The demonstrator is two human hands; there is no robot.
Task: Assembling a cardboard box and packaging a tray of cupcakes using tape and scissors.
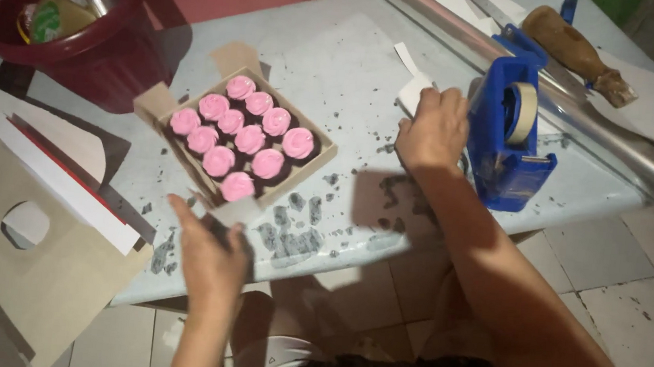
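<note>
Eleven small cupcakes with pink swirled icing (239,135) sat in rows inside a shallow brown cardboard box (323,157), which lay open near the front edge of the pale, scuffed table (339,63). The left hand (207,248) was just at the near flap of this box, fingers spread and closed on nothing; a careless push could slide the box toward the edge or press the flap into the icing. The right hand (432,130) rested, fingers curled, against a blue plastic tape dispenser (510,134); I could not tell if it gripped anything. A flat brown box lid with a round window (28,249) hung over the table side and, I judged, could slip off.
</note>
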